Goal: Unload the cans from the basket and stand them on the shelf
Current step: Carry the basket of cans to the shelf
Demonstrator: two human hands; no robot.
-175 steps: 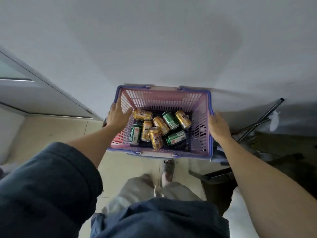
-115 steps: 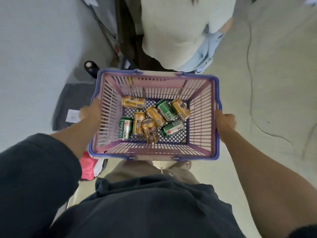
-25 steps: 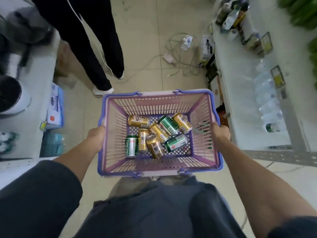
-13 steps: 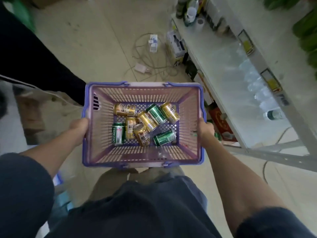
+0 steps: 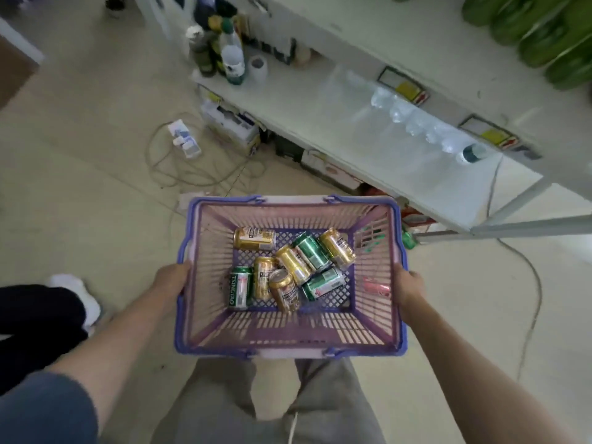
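Now that the white shelf [image 5: 368, 129] has swung in close, both hands' grips stay clamped on the basket [image 5: 205, 315], beer cans [image 5: 288, 267] not unloaded yet.

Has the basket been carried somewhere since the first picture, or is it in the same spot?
Yes. The basket, held at a plain wall at first, now sits beside the white shelf, both hands gripping its sides.

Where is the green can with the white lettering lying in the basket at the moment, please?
The green can lies on the floor of the basket at the far left of the pile, beside a gold can, nearest the left hand.
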